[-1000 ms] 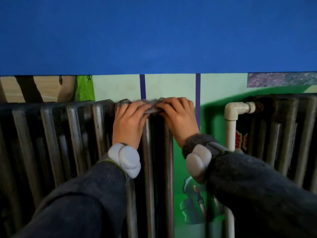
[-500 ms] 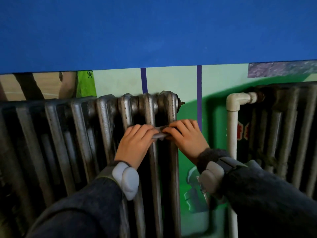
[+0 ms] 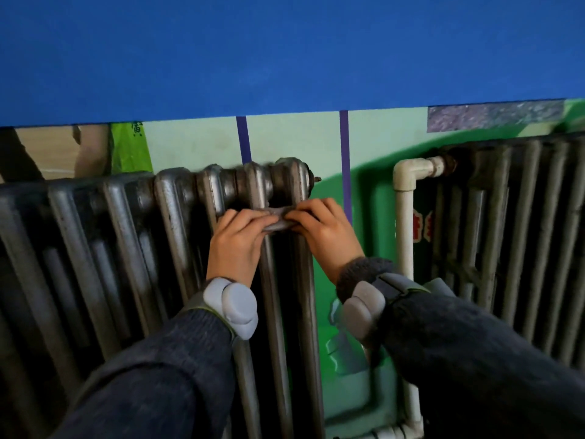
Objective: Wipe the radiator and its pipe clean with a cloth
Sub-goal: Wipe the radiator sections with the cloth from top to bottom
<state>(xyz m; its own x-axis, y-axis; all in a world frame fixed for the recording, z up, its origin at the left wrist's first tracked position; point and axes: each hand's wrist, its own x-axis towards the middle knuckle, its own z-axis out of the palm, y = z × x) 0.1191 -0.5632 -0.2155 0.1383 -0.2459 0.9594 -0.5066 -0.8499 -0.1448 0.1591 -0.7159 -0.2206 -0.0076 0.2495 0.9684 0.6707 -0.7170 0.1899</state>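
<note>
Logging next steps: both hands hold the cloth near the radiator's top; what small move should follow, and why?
Probably draw the cloth down the end columns: left hand and right hand pinch it taut across them just under the radiator top, and most of their length lies below.

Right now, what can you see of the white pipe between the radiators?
The white pipe looks like smooth plastic, slightly grubby. It stands upright against the green wall, bends through an elbow joint at the top and runs sideways into the right radiator by a rusty-looking fitting. The right sleeve hides part of it lower down; more shows near the bottom. No hand touches it: the left hand and right hand hold the cloth on the left radiator.
</note>
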